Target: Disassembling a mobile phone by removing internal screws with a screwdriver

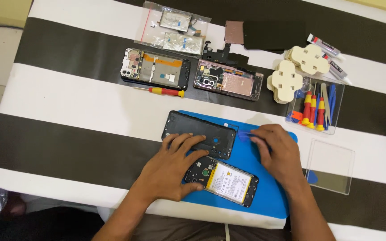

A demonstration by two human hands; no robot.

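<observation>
1. Black back cover [200, 132] is lying on the blue mat [264, 192], just far of the opened phone [222, 179] with its battery showing.
2. Left hand [171, 169] is pressing down across cover and phone, fingers spread apart.
3. Right hand [278, 149] is pinching a blue pick [245, 135] at the cover's right end, fingers together.
4. Clear tool box [314, 107] is sitting far right.

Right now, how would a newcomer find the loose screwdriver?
Start at the striped cloth, then the two opened phones at its far side. Just below the left opened phone lies the screwdriver, flat and alone; the other red-and-yellow tools stand in the clear box.
</observation>
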